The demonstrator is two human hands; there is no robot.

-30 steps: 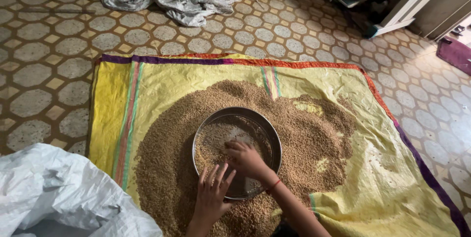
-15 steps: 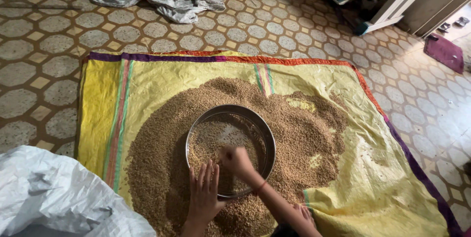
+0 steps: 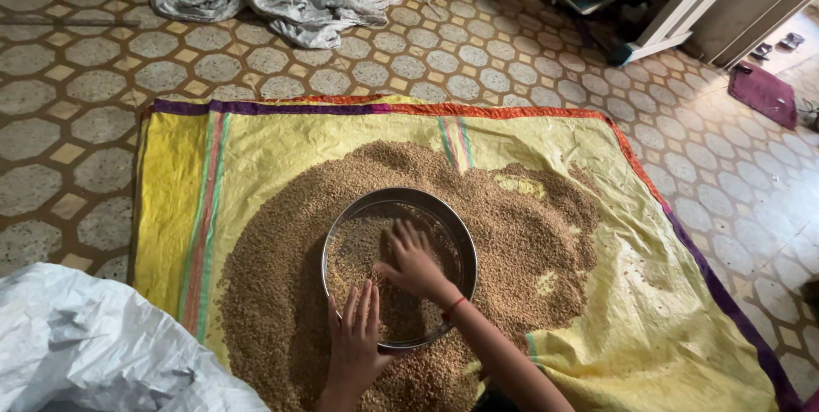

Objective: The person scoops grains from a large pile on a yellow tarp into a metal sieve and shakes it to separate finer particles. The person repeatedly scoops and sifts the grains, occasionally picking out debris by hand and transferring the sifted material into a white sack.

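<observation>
Metal sieve (image 3: 444, 211), right hand (image 3: 411, 260) spreading grain (image 3: 529, 233), left hand (image 3: 354, 339) steadying rim

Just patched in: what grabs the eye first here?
A round metal sieve sits mid-frame on a wide brown spread of grain over a yellow mat. The right hand presses flat into the grain inside it; the left hand rests on its near rim. A white sack fills the bottom-left corner.
</observation>
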